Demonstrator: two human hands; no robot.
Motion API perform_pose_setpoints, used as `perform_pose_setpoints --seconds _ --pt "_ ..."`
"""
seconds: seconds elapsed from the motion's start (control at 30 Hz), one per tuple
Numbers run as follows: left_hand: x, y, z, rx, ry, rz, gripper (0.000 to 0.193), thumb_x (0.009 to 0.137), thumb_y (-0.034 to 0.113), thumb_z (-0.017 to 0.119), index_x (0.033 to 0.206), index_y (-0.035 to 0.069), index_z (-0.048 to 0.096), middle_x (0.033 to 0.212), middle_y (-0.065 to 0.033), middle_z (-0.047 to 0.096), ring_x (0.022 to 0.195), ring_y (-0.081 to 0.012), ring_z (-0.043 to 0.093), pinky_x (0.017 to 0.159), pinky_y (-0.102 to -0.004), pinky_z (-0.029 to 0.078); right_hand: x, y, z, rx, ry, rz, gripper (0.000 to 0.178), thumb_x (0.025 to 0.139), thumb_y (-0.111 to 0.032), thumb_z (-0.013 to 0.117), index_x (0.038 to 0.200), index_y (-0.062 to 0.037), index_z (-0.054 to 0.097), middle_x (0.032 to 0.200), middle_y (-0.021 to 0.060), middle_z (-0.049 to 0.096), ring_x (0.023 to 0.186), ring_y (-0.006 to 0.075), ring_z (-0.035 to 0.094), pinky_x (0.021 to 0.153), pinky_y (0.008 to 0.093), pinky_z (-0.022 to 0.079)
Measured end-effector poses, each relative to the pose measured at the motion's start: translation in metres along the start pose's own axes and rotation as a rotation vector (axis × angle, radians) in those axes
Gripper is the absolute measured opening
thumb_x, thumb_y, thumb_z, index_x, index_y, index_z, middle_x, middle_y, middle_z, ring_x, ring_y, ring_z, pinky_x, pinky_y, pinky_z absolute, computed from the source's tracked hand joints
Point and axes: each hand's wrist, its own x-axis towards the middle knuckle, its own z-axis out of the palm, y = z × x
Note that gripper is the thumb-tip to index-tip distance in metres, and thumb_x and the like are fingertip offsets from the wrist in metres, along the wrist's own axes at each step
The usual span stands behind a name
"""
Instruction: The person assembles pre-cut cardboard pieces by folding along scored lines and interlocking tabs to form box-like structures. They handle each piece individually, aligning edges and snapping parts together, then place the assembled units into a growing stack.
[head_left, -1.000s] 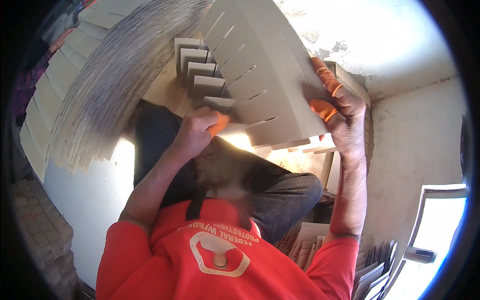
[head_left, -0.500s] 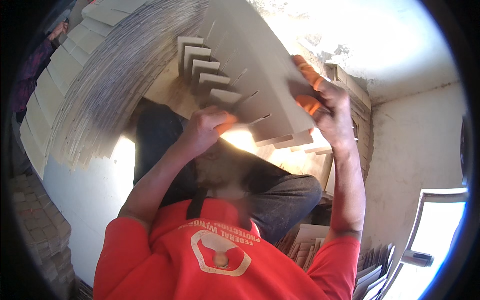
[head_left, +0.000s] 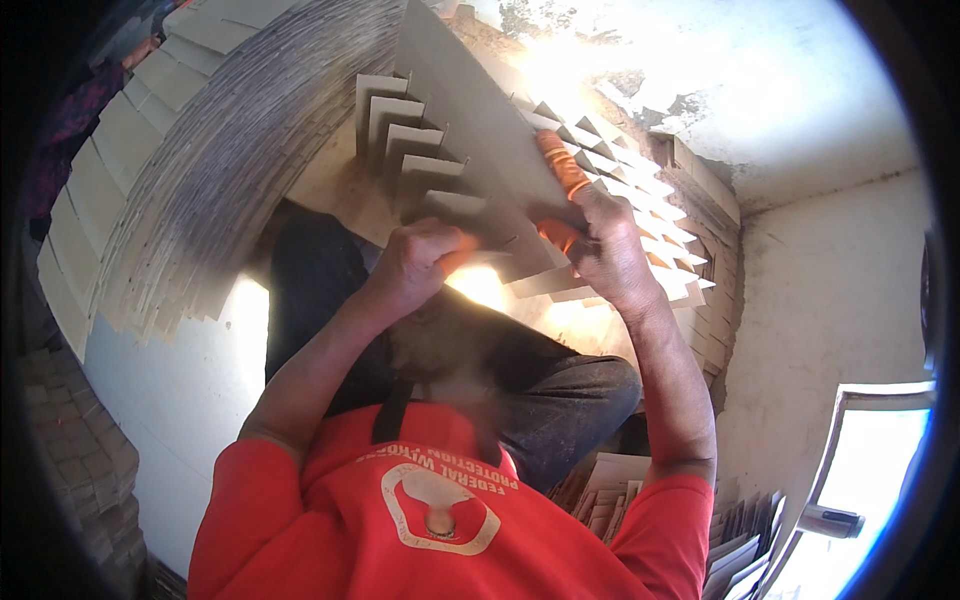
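Observation:
A long grey-brown cardboard strip [head_left: 480,130] stands tilted up in front of me, across several shorter cardboard pieces [head_left: 408,150] that poke out on its left side. My right hand [head_left: 608,240], with orange coverings on its fingers, is closed on the strip's right side, one finger stretched along it. My left hand [head_left: 425,262], also with orange on the fingers, is closed at the strip's near end, by the nearest cross piece; the fingertips are partly hidden. Beyond the right hand, a row of pointed cardboard corners [head_left: 640,195] catches bright light.
A large curved stack of cardboard strips [head_left: 240,150] leans at the left. Another person's sleeve [head_left: 75,125] shows at the far left edge. More cardboard stacks [head_left: 75,450] stand lower left, and loose sheets [head_left: 615,485] behind my knee [head_left: 590,390]. A wall [head_left: 830,270] rises at right.
The long strip has swung to the left and stands steeper. My right hand has moved left with it, uncovering the pointed corners behind. My left hand has hardly moved.

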Motion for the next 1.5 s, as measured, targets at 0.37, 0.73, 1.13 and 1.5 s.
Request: perform_pose_setpoints --seconds 0.37,0.73,1.13,1.5 --pt "-0.002 0.006 0.001 0.001 -0.019 -0.037 0.018 0.075 -0.004 0.075 0.092 0.001 0.072 0.084 -0.0133 0.069 0.074 -0.0267 0.066 0.066 -0.0345 0.052 0.016 -0.012 0.001 -0.074 -0.113 0.129 0.086 0.075 0.018 0.063 0.152 -0.0046 0.032 0.124 0.021 0.064 0.103 0.0286 0.069 0.087 0.0321 0.053" --pt "-0.005 0.005 0.0 -0.012 0.008 -0.044 0.016 0.077 -0.003 0.075 0.092 -0.001 0.071 0.085 -0.0134 0.069 0.075 -0.0241 0.067 0.065 -0.0324 0.052 0.026 -0.013 0.015 -0.141 -0.277 0.027 0.065 0.076 0.01 0.057 0.138 0.0123 0.038 0.071 0.0233 0.064 0.069 0.0367 0.067 0.06 0.0434 0.053" --pt "-0.007 -0.002 0.01 -0.249 -0.004 -0.25 0.017 0.077 -0.001 0.075 0.093 -0.001 0.069 0.08 -0.012 0.066 0.071 -0.0222 0.064 0.061 -0.0334 0.05 -0.077 0.026 0.069 -0.06 -0.033 0.333 0.046 0.076 -0.031 0.083 0.105 -0.0003 0.064 0.098 0.02 0.067 0.083 0.0395 0.066 0.069 0.0433 0.052" --pt "-0.005 -0.019 0.011 -0.052 -0.147 -0.294 0.02 0.079 -0.005 0.072 0.099 -0.003 0.071 0.09 -0.0106 0.07 0.084 -0.018 0.07 0.075 -0.0289 0.057 -0.072 0.057 0.121 0.301 0.3 0.397 0.019 0.083 -0.01 0.075 0.096 -0.0003 0.066 0.081 0.0145 0.068 0.075 0.0243 0.07 0.069 0.034 0.054"
